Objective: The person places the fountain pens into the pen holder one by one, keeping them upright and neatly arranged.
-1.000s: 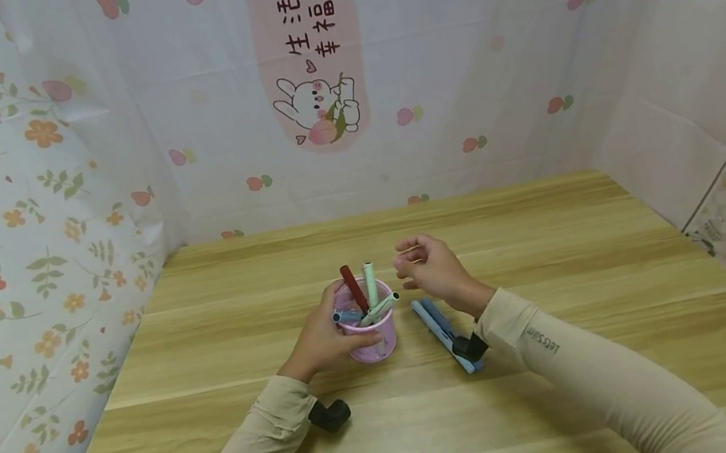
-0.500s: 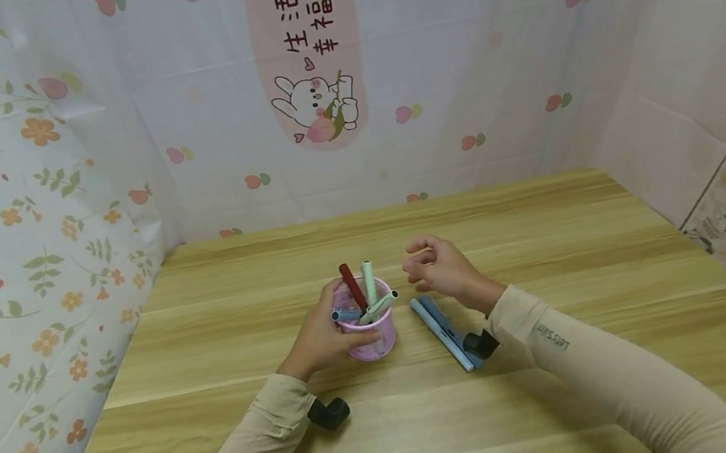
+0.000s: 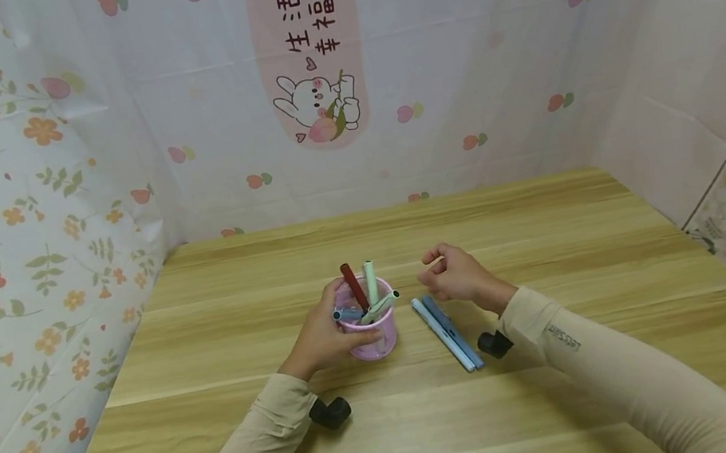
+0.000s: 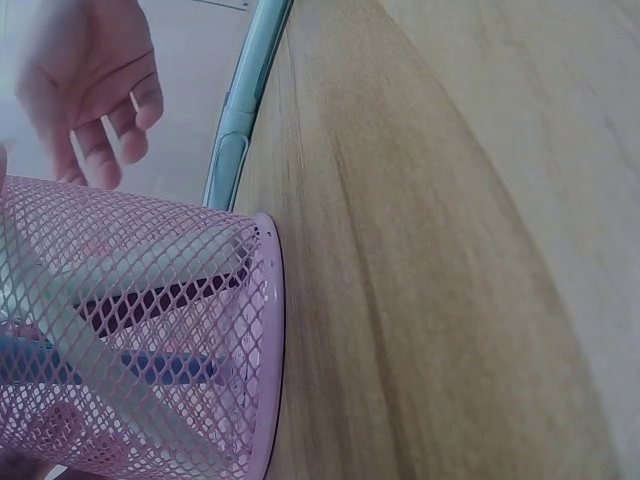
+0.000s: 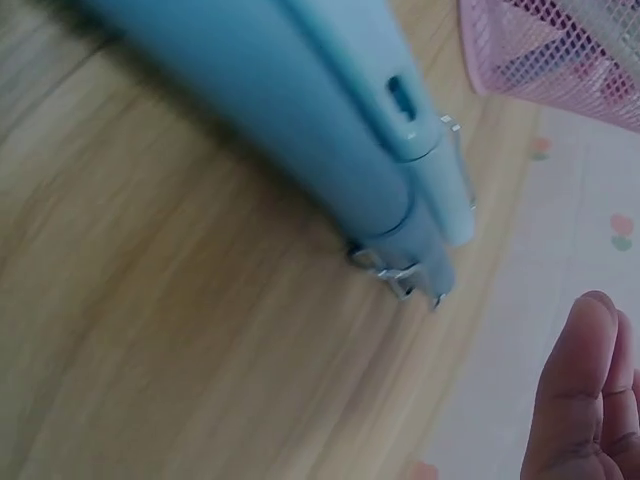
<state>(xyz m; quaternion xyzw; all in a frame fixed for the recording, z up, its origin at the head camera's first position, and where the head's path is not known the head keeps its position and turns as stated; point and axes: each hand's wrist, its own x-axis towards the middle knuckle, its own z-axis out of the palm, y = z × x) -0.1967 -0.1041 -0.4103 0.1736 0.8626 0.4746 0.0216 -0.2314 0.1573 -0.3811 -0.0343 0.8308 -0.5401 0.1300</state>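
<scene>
My left hand point(image 3: 320, 337) grips the side of a pink mesh pen holder point(image 3: 376, 350), thumb across its front. Inside it stand a dark red pen point(image 3: 355, 286), an upright pale green pen point(image 3: 371, 280), a tilted pale green pen point(image 3: 386, 304) and a blue pen point(image 3: 349, 314) leaning left. To the right, a light blue pen point(image 3: 442, 335) and a darker blue pen point(image 3: 448, 325) lie side by side on the table. My right hand point(image 3: 461, 275), fingers loosely bent and holding nothing, hovers just beyond their far ends. In the right wrist view the two pens point(image 5: 330, 140) loom close.
A wood-grain table point(image 3: 221, 413) carries everything. Patterned cloth hangs behind point(image 3: 454, 81) and along the left side point(image 3: 15, 280). A black wrist camera mount point(image 3: 495, 344) sits close right of the lying pens, another point(image 3: 330, 413) below the left wrist.
My right hand has drawn away to the right from the pen holder, uncovering more of the two lying pens. My left hand and the pen holder have stayed in place.
</scene>
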